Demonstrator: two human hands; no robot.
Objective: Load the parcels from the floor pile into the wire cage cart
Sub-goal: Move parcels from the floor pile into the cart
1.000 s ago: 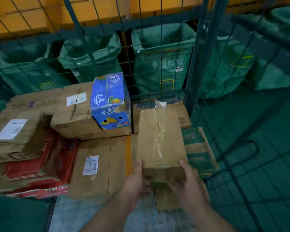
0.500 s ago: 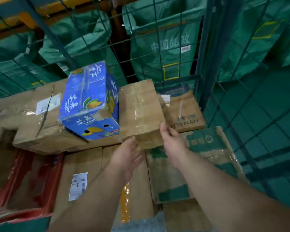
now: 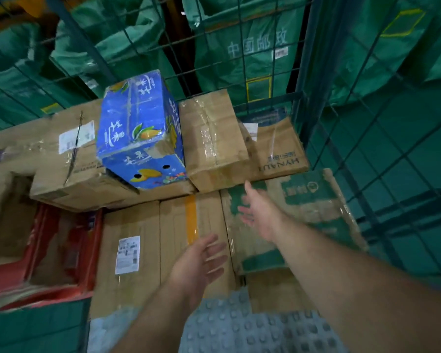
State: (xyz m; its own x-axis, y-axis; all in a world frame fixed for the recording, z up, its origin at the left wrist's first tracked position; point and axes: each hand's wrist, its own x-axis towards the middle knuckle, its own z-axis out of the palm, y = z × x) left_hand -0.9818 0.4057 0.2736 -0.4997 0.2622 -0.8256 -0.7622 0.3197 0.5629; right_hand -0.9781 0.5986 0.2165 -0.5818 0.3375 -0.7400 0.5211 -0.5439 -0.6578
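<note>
— Two hands, what state?
— Left hand [image 3: 199, 261] and right hand [image 3: 260, 212] spread, empty; half a second ago they gripped the brown box [image 3: 211, 141]. It sits in the cage [image 3: 301, 72], between blue box [image 3: 140, 128] and printed box [image 3: 278, 149]; sacks [image 3: 239, 34] behind mesh.

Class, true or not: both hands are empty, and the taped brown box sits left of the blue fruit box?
Not quite. The head view shows the taped brown box right of the blue fruit box; left hand and right hand are empty.
</note>
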